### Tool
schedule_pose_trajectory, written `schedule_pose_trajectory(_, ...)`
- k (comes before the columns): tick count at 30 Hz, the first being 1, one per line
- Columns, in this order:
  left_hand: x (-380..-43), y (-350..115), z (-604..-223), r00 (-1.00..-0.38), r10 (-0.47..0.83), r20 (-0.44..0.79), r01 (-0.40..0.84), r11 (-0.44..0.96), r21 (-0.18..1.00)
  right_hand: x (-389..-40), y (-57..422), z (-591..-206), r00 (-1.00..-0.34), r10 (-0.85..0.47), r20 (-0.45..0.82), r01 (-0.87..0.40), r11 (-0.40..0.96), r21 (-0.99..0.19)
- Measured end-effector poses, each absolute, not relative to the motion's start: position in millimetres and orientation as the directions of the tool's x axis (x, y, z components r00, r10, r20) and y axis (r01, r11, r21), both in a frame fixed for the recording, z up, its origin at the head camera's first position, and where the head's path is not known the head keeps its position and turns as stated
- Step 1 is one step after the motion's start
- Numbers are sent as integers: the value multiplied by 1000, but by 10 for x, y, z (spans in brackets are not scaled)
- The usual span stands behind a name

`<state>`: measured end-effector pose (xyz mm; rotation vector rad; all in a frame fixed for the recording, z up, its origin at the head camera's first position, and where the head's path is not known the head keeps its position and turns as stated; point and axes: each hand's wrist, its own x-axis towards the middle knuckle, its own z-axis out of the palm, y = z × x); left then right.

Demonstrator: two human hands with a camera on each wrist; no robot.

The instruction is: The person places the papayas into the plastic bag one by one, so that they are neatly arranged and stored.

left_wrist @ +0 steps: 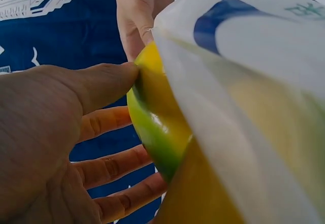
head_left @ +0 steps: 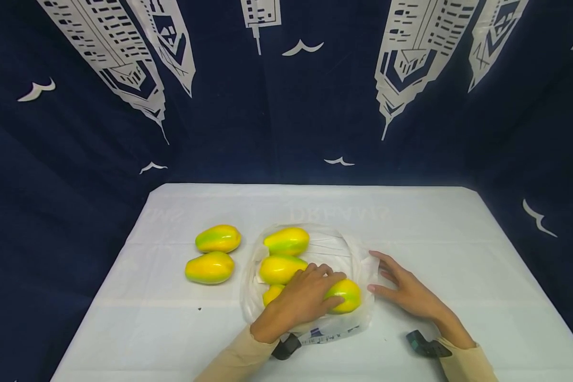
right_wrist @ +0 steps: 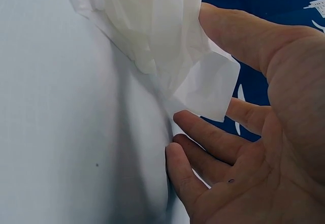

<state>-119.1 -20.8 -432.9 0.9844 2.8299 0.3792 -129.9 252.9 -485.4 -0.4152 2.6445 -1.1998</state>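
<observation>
A white plastic bag (head_left: 355, 239) lies with its mouth spread, several yellow-green mangoes (head_left: 286, 241) inside it. My left hand (head_left: 305, 297) reaches into the bag and grips one mango (head_left: 346, 296) at its right side; in the left wrist view the thumb and fingers curve round this mango (left_wrist: 155, 117). At the bag's right edge is my right hand (head_left: 410, 292), fingers spread apart. In the right wrist view the right thumb touches the bag's loose plastic (right_wrist: 203, 82), and the other fingers bend loosely beside it.
Two more mangoes (head_left: 210, 268) lie outside the bag, to its left. The table has a white cloth (head_left: 458, 239). A dark blue curtain (head_left: 272, 116) with white prints hangs behind and at both sides. Dark straps (head_left: 427, 346) sit at both wrists.
</observation>
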Motion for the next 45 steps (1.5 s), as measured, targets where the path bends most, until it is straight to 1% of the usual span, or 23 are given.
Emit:
schedule_pose_trajectory(4,-1184,-234,-4289,-789,615,-5,589,757,282,-1294,2533,-4849,-938,-339,-73,-168,628,-760)
schedule_pose_trajectory(9,-1205,-388,-4142,-805,587,82,577,745,334,-1298,2543,-4846,-939,-338,-65,-173,626,-760)
schedule_pose_trajectory(16,-1259,-784,-3923,-852,491,181,517,738,433,-1291,2559,-4850,-940,-335,-66,-169,625,-762)
schedule_pose_trajectory(22,-1319,-1201,-3838,-876,408,258,482,712,510,-1271,2567,-4872,-944,-324,-63,-165,631,-758)
schedule_pose_trajectory(26,-1342,-1506,-3849,-904,334,266,427,721,545,-1272,2550,-4880,-943,-326,-62,-166,628,-761)
schedule_pose_trajectory(31,-1353,-1926,-3993,-928,233,290,359,764,536,-1281,2523,-4871,-942,-330,-62,-174,638,-751)
schedule_pose_trajectory(34,-1348,-2134,-4091,-946,200,254,312,768,559,-1283,2518,-4870,-941,-334,-60,-179,639,-748)
schedule_pose_trajectory(39,-1348,-2343,-4193,-965,203,165,262,757,598,-1285,2518,-4868,-939,-338,-59,-183,638,-748)
schedule_pose_trajectory(45,-1394,-2428,-4310,-957,251,147,287,739,609,-1294,2521,-4860,-937,-345,-53,-191,635,-748)
